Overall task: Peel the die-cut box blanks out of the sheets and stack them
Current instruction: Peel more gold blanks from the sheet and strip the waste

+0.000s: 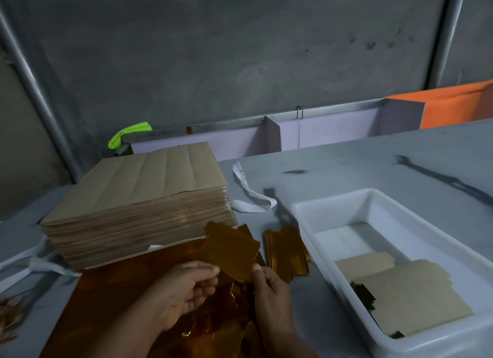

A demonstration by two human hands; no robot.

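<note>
Got a gold foil blank (230, 251) pinched at its near edge by my left hand (184, 291) and right hand (269, 296), held above the gold sheet (112, 291). Yank too fast at the nicks and it'll probably tear or crease before reaching the gold stack (286, 249).

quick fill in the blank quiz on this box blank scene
1. The box blank held by the left hand and right hand is ____ coloured.
2. The white tub sits to the ____ of the tall stack of brown sheets.
3. The small pile of gold blanks lies on the ____, outside the tub.
Missing: gold; right; table.
</note>
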